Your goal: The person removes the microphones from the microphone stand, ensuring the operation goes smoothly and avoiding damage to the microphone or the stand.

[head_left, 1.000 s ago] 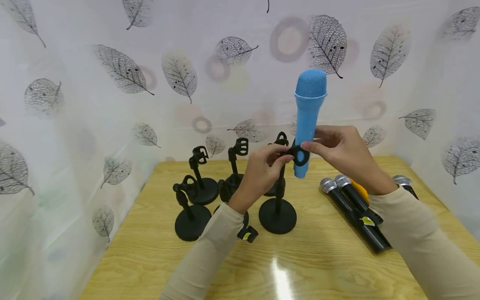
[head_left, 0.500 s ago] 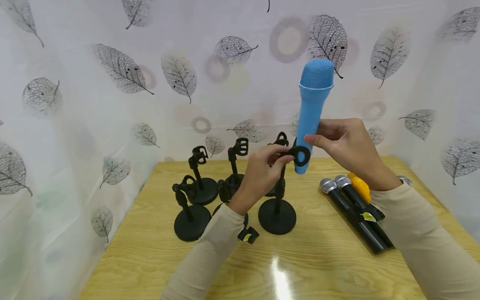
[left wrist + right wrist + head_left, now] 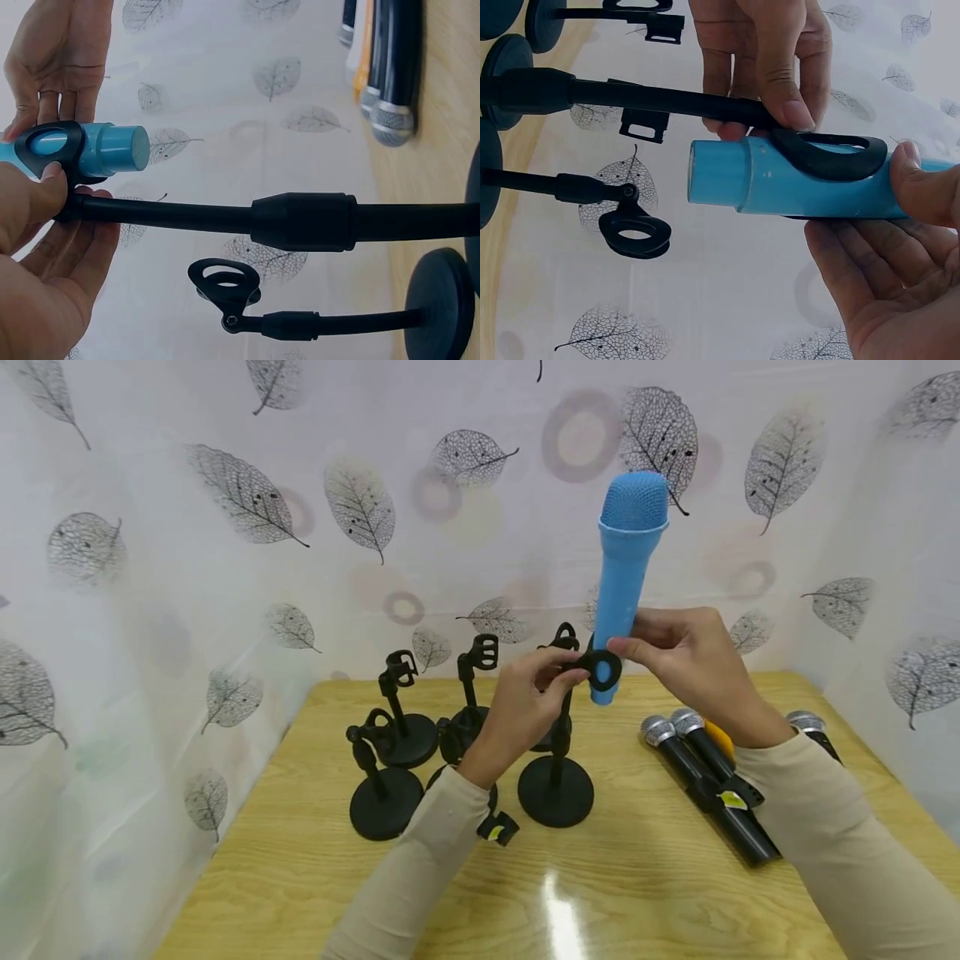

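Note:
A light blue microphone [image 3: 622,572] stands nearly upright, head up and tilted slightly right, its lower end inside a black looped clip [image 3: 832,166]. My right hand [image 3: 690,664] holds the microphone's handle just above the clip, thumb on the near side. With my left hand [image 3: 517,702] I pinch the joint where the clip meets the stand's pole [image 3: 172,214]. That stand's round base [image 3: 556,793] rests on the table. Both wrist views show the handle's narrower end sticking out below the clip.
Several other black microphone stands, including one [image 3: 384,802] at the near left, occupy the table's [image 3: 285,877] left and middle. Black microphones with silver heads [image 3: 660,731] lie at right, with a yellow-orange thing [image 3: 718,739] partly hidden behind my right wrist.
The blue microphone has risen a little in the clip and shifted slightly right. My right hand moved up with it, then came down slightly along the handle. My left hand stayed in place.

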A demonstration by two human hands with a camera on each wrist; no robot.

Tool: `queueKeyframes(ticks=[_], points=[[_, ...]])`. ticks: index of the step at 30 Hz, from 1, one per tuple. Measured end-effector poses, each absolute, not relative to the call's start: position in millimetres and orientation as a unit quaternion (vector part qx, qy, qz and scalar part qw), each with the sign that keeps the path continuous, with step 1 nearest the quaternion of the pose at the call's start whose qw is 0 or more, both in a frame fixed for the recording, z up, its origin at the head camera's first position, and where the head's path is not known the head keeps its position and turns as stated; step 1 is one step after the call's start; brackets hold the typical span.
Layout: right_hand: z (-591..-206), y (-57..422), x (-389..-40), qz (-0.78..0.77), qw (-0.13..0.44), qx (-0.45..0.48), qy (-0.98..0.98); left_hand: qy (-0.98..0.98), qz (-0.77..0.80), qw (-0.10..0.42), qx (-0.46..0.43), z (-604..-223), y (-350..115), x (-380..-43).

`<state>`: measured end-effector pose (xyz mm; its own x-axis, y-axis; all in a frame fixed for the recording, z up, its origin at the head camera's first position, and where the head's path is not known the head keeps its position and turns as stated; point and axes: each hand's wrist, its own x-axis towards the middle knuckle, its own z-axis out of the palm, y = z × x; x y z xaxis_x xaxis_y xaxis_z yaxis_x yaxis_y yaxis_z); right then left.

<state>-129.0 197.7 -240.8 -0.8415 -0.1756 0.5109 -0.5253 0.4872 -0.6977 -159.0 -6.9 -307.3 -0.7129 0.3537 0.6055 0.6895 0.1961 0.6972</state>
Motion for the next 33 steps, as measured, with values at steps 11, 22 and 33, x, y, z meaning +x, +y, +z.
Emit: queueKeyframes(ticks=[11,22,33], points=[[-235.0,200.3,-127.3,0.464,0.209,0.195,-0.838,-0.754,-0.534,0.152,-0.351,-306.8,-5.6,-158.7],[-227.9,201.5,-125.0,0.515,0.215,0.178,-0.811,-0.756,-0.532,0.150,-0.350,-305.8,-6.0,-156.8],[-221.5,202.2,-124.1,0.572,0.219,0.171,-0.772,-0.759,-0.526,0.153,-0.352,-305.6,-6.0,-155.5]])
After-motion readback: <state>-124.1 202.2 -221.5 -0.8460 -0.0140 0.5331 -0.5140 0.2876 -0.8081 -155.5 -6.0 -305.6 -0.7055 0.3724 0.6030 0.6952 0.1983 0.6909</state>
